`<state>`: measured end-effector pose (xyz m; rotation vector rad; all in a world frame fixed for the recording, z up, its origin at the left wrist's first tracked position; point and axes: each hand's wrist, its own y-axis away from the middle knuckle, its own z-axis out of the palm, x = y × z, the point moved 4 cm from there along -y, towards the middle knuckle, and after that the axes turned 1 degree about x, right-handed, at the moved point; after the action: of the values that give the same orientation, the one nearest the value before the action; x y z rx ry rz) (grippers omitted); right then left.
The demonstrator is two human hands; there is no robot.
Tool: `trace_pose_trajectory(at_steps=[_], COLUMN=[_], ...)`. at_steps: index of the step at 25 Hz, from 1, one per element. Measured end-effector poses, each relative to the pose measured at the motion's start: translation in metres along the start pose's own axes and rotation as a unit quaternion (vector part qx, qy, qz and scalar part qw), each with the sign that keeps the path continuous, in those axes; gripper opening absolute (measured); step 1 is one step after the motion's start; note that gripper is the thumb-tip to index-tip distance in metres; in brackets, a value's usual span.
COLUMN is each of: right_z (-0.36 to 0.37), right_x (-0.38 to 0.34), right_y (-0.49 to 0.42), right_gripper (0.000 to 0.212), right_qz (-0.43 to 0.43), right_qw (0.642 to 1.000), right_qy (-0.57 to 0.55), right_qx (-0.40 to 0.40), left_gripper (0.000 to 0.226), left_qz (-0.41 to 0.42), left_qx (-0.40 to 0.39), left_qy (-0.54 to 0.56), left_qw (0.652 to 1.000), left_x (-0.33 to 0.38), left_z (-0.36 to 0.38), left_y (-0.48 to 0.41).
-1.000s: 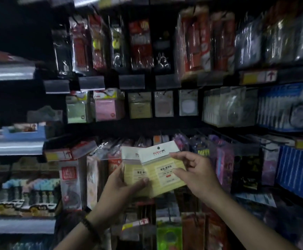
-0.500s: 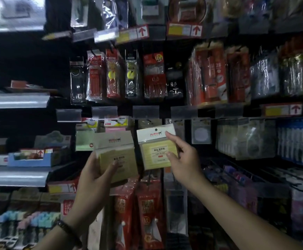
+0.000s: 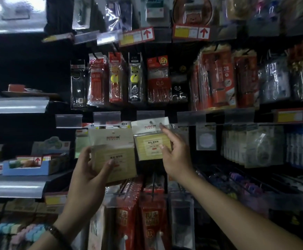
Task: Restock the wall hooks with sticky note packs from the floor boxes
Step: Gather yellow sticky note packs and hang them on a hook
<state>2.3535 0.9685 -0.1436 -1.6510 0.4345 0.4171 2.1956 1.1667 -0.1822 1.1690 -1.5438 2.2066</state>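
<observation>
My right hand [image 3: 176,156] pinches a yellow sticky note pack [image 3: 152,141] by its right edge, index finger up on the white header. The header's hole sits at a wall hook [image 3: 150,121] in the middle row; I cannot tell if the hook passes through it. My left hand [image 3: 85,175] grips a cream-yellow sticky note pack [image 3: 114,145] to the left and slightly lower, thumb on its front and fingers behind. It may be more than one pack; the depth is hidden.
Pale green note packs [image 3: 81,143] hang behind the left pack. Pen packs [image 3: 158,80] fill the row above, red packs [image 3: 147,213] the row below. Clear price-tag holders [image 3: 111,117] line the rail. Metal shelves [image 3: 15,105] with a blue carton [image 3: 26,165] stand on the left.
Both hands rose from waist level toward the middle hook row. The right hand drew its pack away from the left hand's and brought it up to the hook.
</observation>
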Motion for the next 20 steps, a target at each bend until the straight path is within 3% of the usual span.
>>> trace_pose_trajectory(at_steps=[4, 15, 18, 20], right_z=[0.001, 0.029, 0.032, 0.020], right_x=[0.006, 0.040, 0.043, 0.031], right_y=[-0.006, -0.054, -0.058, -0.045], right_gripper=[0.066, 0.081, 0.083, 0.072], right_qz=[0.010, 0.192, 0.200, 0.155], right_qw=[1.000, 0.962, 0.948, 0.952], right_qy=[0.022, 0.166, 0.208, 0.244], right_qx=[0.000, -0.103, -0.132, -0.104], left_gripper=[0.055, 0.059, 0.064, 0.066], left_qz=[-0.001, -0.030, -0.040, -0.043], left_qx=[0.002, -0.017, -0.011, -0.015], left_qy=[-0.013, -0.011, -0.002, 0.003], left_qw=[1.000, 0.999, 0.999, 0.999], left_x=[-0.003, -0.025, -0.031, -0.033], left_z=[-0.003, 0.022, 0.026, 0.029], left_y=[-0.003, -0.014, -0.018, -0.020])
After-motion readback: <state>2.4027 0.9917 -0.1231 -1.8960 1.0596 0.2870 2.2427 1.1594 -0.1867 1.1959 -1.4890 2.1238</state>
